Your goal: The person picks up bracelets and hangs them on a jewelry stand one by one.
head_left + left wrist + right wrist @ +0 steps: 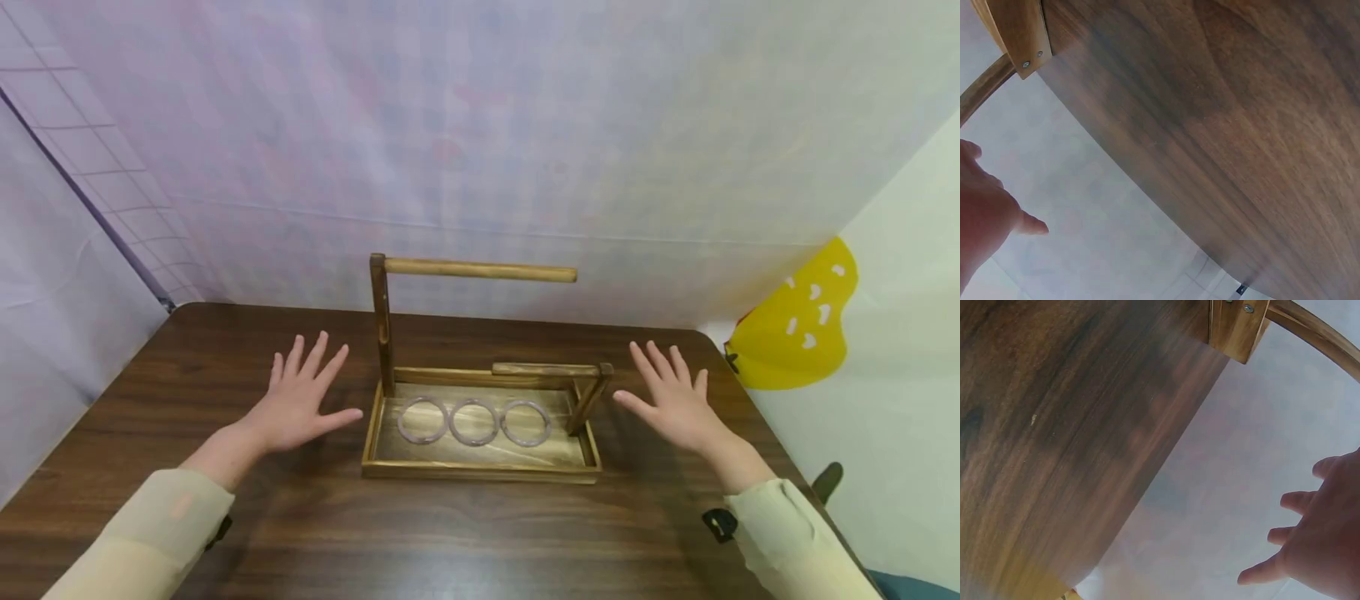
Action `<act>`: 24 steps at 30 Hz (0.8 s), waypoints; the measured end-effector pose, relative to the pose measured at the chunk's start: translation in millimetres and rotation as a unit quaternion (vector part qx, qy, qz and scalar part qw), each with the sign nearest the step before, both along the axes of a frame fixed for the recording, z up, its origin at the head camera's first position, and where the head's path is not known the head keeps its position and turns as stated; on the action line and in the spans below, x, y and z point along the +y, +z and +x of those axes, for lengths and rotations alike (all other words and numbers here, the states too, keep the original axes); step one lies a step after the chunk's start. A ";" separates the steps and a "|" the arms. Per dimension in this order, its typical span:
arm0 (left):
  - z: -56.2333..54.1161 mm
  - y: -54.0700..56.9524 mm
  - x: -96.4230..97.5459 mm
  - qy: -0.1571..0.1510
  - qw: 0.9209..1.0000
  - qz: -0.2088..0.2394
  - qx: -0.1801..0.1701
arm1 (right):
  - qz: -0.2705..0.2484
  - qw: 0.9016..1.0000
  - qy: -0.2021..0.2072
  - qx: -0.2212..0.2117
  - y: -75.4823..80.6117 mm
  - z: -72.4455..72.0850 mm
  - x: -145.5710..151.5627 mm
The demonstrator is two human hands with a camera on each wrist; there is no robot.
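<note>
A wooden tray stand [480, 472] is on the brown table, with a tall post and bar at its left and a shorter post and bar at its right. Three translucent rings [474, 444] lie side by side on the tray floor. To the left of the stand my left hand [296, 408] is spread, fingers straight, holding nothing. My right hand [678, 408] is spread likewise on the stand's right side, apart from it. Each wrist view shows part of its hand, the left hand [988, 212] and the right hand [1329, 531], with a corner of the stand.
The dark wood table [480, 533] has a rounded back edge against a pale patterned curtain [480, 150]. A yellow shape with white marks [802, 321] hangs on the right beyond the table. A dark green object [827, 482] shows by the right edge.
</note>
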State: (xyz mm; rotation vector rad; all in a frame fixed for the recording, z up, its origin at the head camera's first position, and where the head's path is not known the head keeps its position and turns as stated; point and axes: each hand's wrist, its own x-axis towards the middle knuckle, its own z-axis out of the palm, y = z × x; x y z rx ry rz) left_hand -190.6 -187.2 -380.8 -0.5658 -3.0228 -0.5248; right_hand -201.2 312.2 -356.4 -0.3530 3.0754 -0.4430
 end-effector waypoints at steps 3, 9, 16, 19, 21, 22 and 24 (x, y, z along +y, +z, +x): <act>1.9 -0.3 -0.3 -0.004 1.000 0.002 0.007 | 0.000 1.000 -0.001 0.001 -1.2 -0.2 0.7; 7.0 -0.2 1.2 -0.011 1.000 -0.004 0.015 | -0.007 1.000 0.008 0.004 -3.3 -1.3 0.7; 14.6 -0.4 8.7 -0.036 0.999 -0.006 0.040 | -0.044 0.998 0.013 -0.030 -4.0 0.9 1.1; 15.7 -0.8 12.9 -0.047 0.998 -0.007 0.047 | -0.070 0.996 0.012 -0.050 -5.0 3.0 1.4; 16.0 -0.8 15.7 -0.052 0.997 -0.011 0.054 | -0.089 0.994 0.014 -0.063 -5.4 4.0 1.0; 16.0 -0.7 17.2 -0.055 0.997 -0.012 0.057 | -0.100 0.993 0.015 -0.067 -5.8 4.2 1.0; 15.8 -0.1 20.5 -0.060 0.996 -0.015 0.066 | -0.116 0.990 0.018 -0.072 -6.8 4.1 0.9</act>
